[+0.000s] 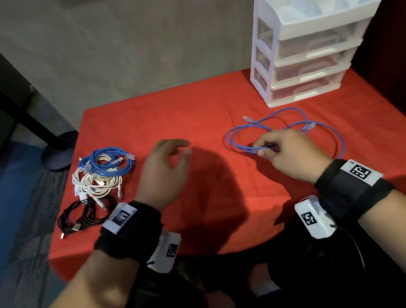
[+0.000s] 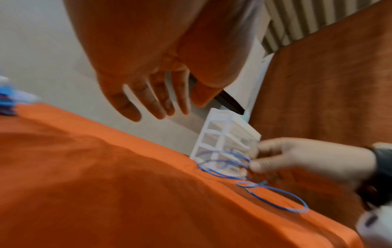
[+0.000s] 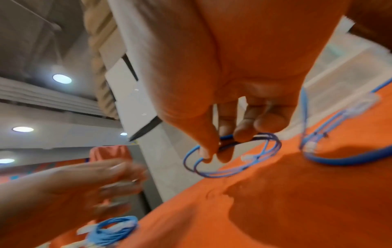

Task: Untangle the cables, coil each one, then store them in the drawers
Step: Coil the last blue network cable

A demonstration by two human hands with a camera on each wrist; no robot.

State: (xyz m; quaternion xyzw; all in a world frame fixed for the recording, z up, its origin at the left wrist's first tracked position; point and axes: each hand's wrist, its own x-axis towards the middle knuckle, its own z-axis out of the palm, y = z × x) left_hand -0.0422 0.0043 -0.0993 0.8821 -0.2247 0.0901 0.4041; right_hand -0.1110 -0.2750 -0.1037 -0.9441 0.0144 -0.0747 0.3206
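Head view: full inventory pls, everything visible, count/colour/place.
loose blue cable: 1, blue, table right, before the drawers
cable pile: blue, white and black cables, exact count unclear, table left
drawer unit: 1, white frame with clear drawers, all closed, far right of table
tablecloth: 1, red, covers the table
wrist cameras: 2, white on black straps, one per wrist
left hand: open, above the cloth, holds nothing
right hand: pinches the loose blue cable

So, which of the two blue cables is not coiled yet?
The loose blue cable in front of the drawer unit, pinched by the right hand. The other blue cable lies coiled at the left.
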